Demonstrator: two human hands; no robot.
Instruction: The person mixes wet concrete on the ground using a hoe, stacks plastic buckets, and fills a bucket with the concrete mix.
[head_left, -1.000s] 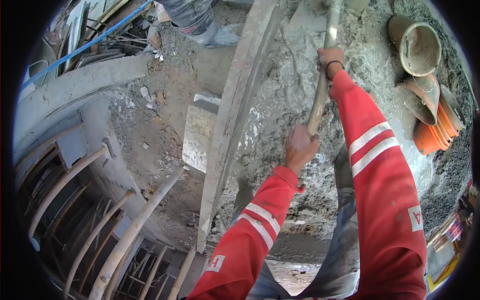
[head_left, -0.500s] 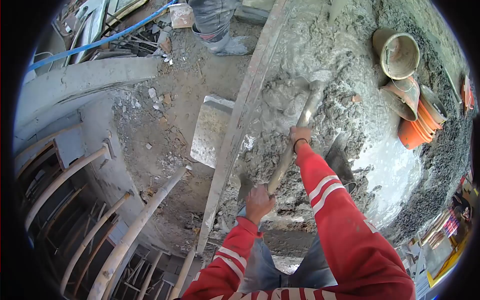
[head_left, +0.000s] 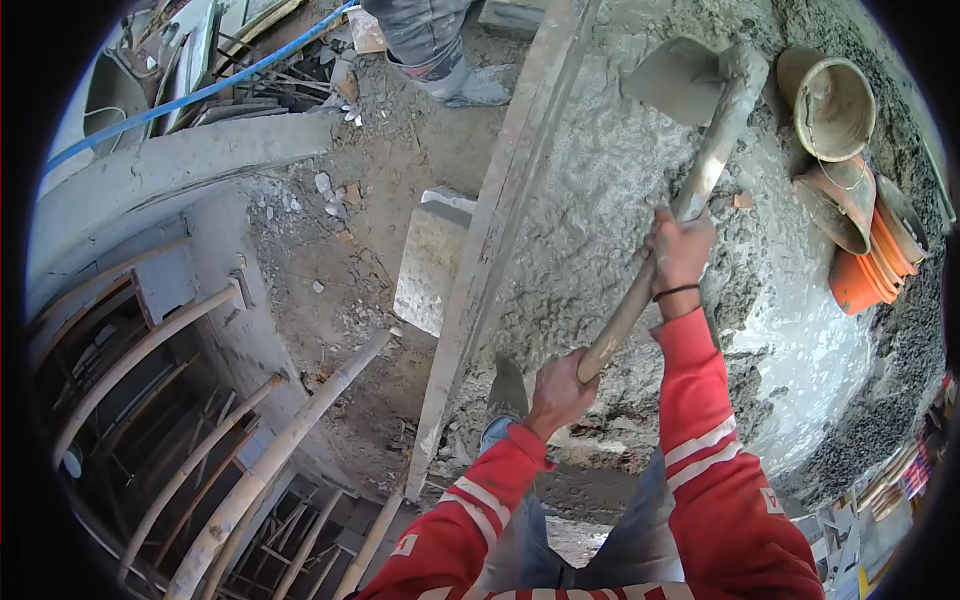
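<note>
A long-handled hoe [head_left: 705,175] is raised over a bed of wet grey mortar [head_left: 580,260], its broad blade at the top of the view. My left hand [head_left: 563,392] is closed round the lower end of the wooden handle. Further up the handle, my right hand [head_left: 682,250] is wrapped round it, a dark band at the wrist. The blade appears clear of the mortar, which looks rippled beneath it. My boot [head_left: 507,388] stands in the mix near the board.
A wooden board [head_left: 497,210] edges the mortar on the left, a concrete block [head_left: 432,265] beside it. Several buckets [head_left: 835,110] lie at the right. Another person's boot [head_left: 470,85] is at the top. Bamboo poles [head_left: 285,445] stand over a drop at lower left.
The hoe has come up out of the mortar and swung up and to the right, both hands moving with it. My right arm is raised higher. The view has shifted slightly.
</note>
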